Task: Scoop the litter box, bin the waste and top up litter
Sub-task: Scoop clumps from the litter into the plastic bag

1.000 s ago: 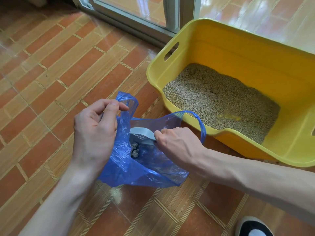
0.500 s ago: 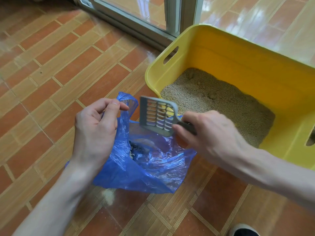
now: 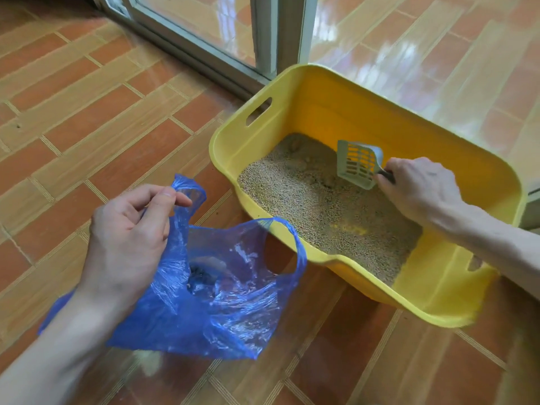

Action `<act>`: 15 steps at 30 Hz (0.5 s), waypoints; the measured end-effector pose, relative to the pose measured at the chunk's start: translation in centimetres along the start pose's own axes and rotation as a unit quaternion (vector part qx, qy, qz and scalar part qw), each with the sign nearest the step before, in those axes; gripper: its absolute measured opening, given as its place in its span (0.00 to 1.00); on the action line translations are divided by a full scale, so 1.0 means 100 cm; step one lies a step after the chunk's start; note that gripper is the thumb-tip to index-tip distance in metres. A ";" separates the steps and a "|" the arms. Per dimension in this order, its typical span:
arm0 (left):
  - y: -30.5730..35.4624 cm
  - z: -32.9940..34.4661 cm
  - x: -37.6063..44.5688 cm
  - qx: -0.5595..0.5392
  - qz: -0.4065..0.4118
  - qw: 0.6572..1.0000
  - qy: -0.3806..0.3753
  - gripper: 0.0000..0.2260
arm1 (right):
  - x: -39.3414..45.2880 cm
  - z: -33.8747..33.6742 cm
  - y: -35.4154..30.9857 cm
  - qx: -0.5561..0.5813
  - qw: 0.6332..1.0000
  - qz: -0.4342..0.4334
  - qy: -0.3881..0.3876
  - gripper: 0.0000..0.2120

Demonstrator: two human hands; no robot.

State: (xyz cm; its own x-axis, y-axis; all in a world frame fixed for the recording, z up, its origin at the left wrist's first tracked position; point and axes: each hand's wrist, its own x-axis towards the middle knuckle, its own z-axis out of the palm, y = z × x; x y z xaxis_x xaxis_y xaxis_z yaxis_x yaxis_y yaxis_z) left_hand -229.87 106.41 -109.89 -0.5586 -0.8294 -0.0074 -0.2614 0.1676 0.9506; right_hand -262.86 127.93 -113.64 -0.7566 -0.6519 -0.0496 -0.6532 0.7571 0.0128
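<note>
The left hand [image 3: 128, 229] pinches one handle loop of a blue plastic bag [image 3: 222, 302] between thumb and curled fingers, holding that side of the bag's mouth up while the rest of the bag slumps on the tiled floor [image 3: 87, 112] below and to the right of the hand. Through the open mouth a dark clump of waste [image 3: 201, 277] shows at the bottom of the bag, just right of the left wrist. The bag's other handle loop stands free on the side away from the left hand, close to the near rim of the litter box [image 3: 380, 118]. That box is a yellow plastic tub with cut-out grips in its end walls, sitting on the floor ahead of and between the two hands. The right hand [image 3: 418, 194] reaches over the tub's near rim, its fingers curled round the dark handle of a grey slotted scoop [image 3: 358, 164]. The scoop's blade points away from the hand toward the far left of the tub and sits low above the litter [image 3: 315, 206]; whether its edge touches the grains cannot be told. The litter is a sandy layer with a few lumps beyond the scoop and a bare yellow patch of tub bottom below the right wrist. Beyond the tub, a grey door frame [image 3: 266, 36] meets the floor.
</note>
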 end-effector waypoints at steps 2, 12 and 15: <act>-0.003 0.002 0.002 -0.003 -0.007 1.000 0.002 0.12 | 0.006 0.007 0.000 -0.010 1.000 -0.010 0.002 0.14; -0.012 0.005 0.006 0.000 -0.032 1.000 0.000 0.13 | 0.011 0.026 0.013 0.018 0.997 -0.070 -0.028 0.15; -0.012 0.004 0.007 -0.007 -0.026 1.000 -0.003 0.13 | 0.008 0.028 0.014 0.032 0.995 -0.089 -0.032 0.15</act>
State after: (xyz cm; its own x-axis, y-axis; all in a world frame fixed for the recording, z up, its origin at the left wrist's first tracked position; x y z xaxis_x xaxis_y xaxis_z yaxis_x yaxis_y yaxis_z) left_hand -230.26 105.89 -111.22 -0.5498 -0.8332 -0.0591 -0.2800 0.1172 0.9528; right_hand -264.31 128.56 -116.47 -0.6244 -0.7733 -0.1098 -0.7718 0.6325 -0.0651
